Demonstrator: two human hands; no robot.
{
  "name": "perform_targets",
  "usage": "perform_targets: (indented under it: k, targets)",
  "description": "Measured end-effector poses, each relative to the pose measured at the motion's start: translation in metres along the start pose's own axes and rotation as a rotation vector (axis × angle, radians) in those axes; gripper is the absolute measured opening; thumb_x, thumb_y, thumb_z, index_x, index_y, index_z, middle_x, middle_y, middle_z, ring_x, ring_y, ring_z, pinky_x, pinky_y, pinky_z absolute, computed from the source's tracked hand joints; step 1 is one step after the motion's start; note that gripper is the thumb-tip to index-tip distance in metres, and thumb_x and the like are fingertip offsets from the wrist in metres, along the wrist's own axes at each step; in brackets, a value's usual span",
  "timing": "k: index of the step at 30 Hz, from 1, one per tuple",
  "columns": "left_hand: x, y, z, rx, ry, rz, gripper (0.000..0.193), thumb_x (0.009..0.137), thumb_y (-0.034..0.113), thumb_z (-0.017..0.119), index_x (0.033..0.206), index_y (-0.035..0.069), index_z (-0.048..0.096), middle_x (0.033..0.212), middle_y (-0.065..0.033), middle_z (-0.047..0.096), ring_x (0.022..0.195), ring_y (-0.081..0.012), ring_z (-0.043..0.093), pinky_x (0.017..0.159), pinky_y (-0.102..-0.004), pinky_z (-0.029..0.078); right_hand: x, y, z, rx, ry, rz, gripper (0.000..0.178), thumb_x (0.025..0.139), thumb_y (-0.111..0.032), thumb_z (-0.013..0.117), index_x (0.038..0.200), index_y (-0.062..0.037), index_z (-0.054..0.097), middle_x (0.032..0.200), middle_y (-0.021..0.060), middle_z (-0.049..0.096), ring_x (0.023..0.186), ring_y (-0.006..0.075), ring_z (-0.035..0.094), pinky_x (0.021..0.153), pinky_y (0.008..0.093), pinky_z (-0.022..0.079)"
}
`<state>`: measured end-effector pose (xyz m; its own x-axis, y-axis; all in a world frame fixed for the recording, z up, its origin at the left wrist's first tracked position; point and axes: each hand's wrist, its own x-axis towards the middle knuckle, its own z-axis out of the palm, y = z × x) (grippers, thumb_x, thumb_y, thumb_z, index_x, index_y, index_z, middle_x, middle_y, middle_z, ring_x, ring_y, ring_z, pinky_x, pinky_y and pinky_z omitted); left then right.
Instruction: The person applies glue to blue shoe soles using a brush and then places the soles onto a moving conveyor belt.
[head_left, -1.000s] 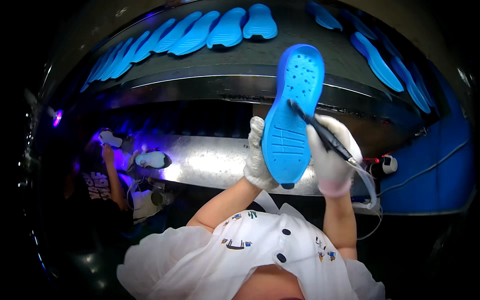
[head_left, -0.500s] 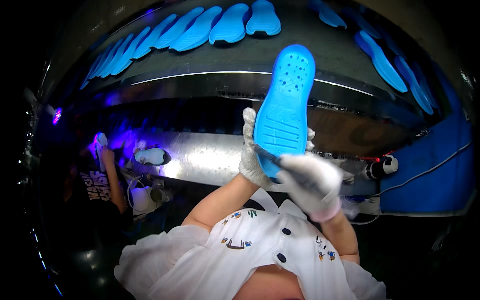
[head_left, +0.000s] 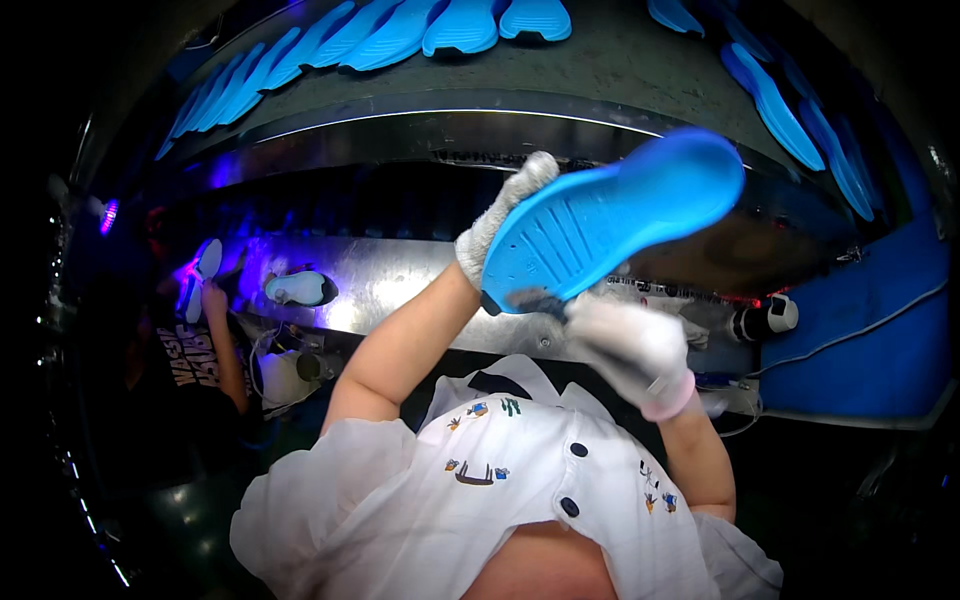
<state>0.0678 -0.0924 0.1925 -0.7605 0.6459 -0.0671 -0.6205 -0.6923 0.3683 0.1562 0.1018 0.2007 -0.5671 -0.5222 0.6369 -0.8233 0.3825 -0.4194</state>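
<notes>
My left hand (head_left: 505, 215), in a whitish knit glove, grips a blue shoe sole (head_left: 600, 220) along its left edge, with the thumb up on the rim. The sole is tilted, its wide end pointing up and to the right, and its grooved, raised-rim face shows. My right hand (head_left: 640, 350), also gloved and smeared by motion, is closed around a dark brush (head_left: 540, 301). The brush's blurred tip is at the sole's lower end, by the near edge. Most of the brush is hidden by the glove.
Several blue soles (head_left: 400, 35) lie in a row on the dark belt (head_left: 600, 85), with more soles (head_left: 770, 105) at its right. Below runs a metal ledge (head_left: 400, 275) bearing a pale sole (head_left: 300, 288). A co-worker's hand (head_left: 213, 297) holds another sole at left. A white cylindrical device (head_left: 780, 315) stands right.
The sole has turned clockwise, from nearly upright to slanting right. My left hand has moved up, and the brush tip has shifted to the sole's lower end. The co-worker's sole has moved too.
</notes>
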Motion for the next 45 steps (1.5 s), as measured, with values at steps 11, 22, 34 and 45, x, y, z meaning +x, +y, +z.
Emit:
perform_targets:
  k: [11,22,34,45]
  targets:
    - [0.005,0.023,-0.012,0.444,0.138,-0.133,0.047,0.099,0.044,0.06,0.13,0.009,0.064,0.119,-0.0159,0.068,0.108,-0.0256,0.069,0.09,-0.0399,0.06,0.016,-0.022,-0.017,-0.023,-0.16,0.079,0.028,0.075,-0.002,0.079,0.102,-0.0036,0.073,0.104,0.0144,0.074,0.09,0.0286,0.074,0.076,0.032,0.058]
    - [0.001,0.038,0.013,0.609,0.279,-0.023,0.066,0.092,0.055,0.064,0.135,0.005,0.061,0.123,-0.0184,0.067,0.104,-0.0281,0.07,0.086,-0.0365,0.06,0.018,-0.022,-0.036,-0.076,-0.138,0.111,0.026,0.074,-0.004,0.076,0.1,-0.0044,0.074,0.107,0.0193,0.073,0.073,0.0262,0.07,0.065,0.0327,0.055]
    - [-0.002,0.039,0.017,0.521,0.364,0.197,0.067,0.092,0.058,0.061,0.126,0.001,0.066,0.11,-0.024,0.07,0.083,-0.0351,0.073,0.059,-0.0469,0.063,0.019,-0.017,-0.056,-0.216,-0.037,0.086,0.027,0.071,0.0,0.08,0.098,-0.0003,0.073,0.104,0.0192,0.074,0.068,0.0261,0.067,0.062,0.0309,0.052]
    - [0.078,0.049,0.042,0.081,-0.587,-0.175,0.101,0.085,0.079,0.053,0.15,0.004,0.034,0.129,-0.0288,0.056,0.094,-0.0295,0.072,0.071,-0.0463,0.066,-0.004,-0.016,-0.057,0.115,0.359,0.292,0.03,0.07,0.0,0.082,0.098,0.0012,0.073,0.094,0.0125,0.074,0.072,0.0201,0.065,0.067,0.0295,0.052]
